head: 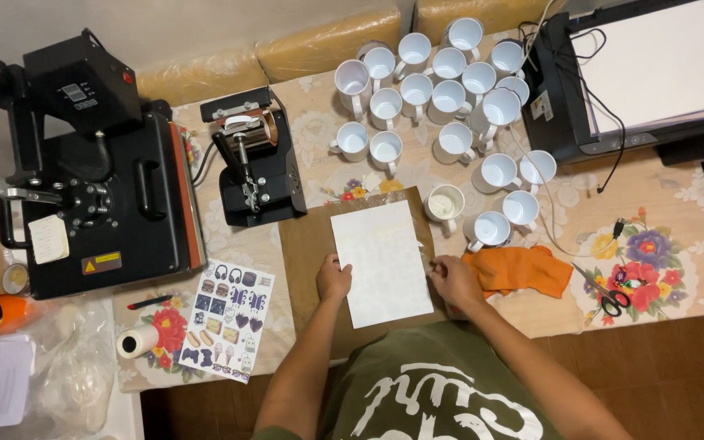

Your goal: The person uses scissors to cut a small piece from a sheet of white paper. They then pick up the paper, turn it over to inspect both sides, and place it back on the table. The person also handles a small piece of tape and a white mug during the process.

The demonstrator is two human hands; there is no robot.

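Left hand [333, 279] flat, pinning white sheet [381, 262] on brown board [307, 244]; right hand [452, 281] pinching sheet's right edge; risk: sheet skews if pin slips; nearby mug [445, 204] could get knocked.

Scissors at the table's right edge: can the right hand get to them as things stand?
Probably yes. The right hand rests by the white sheet; only the flat orange cloth lies between it and the scissors.
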